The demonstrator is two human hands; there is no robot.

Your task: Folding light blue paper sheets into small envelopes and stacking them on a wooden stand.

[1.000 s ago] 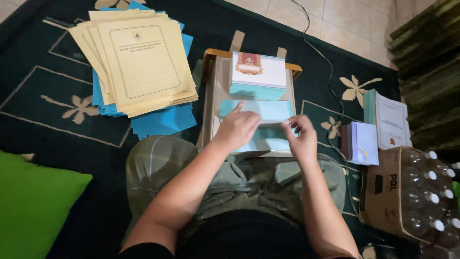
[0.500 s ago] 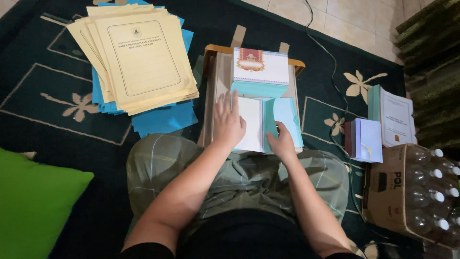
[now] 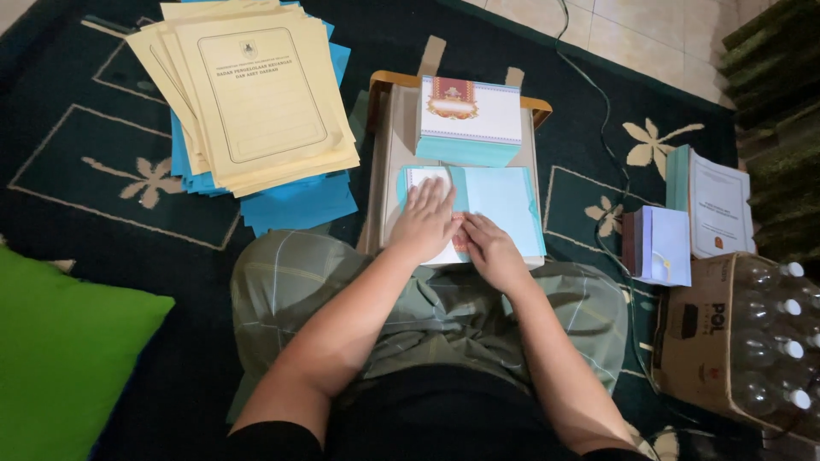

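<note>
A light-blue folded card lies open on a small low table in front of my knees. My left hand presses flat on its white left half, fingers together. My right hand rests beside it at the fold, fingertips pinching the paper near the lower edge. Behind them stands a stack of white cards with a red ornament and blue edges.
A fanned pile of cream folders on blue sheets lies at the left on the dark patterned rug. A green cushion is at lower left. Booklets and a carton of water bottles sit at the right.
The blue card was turned and folded open. My left hand slid down onto its white left half, and my right hand came in from the right edge to the fold.
</note>
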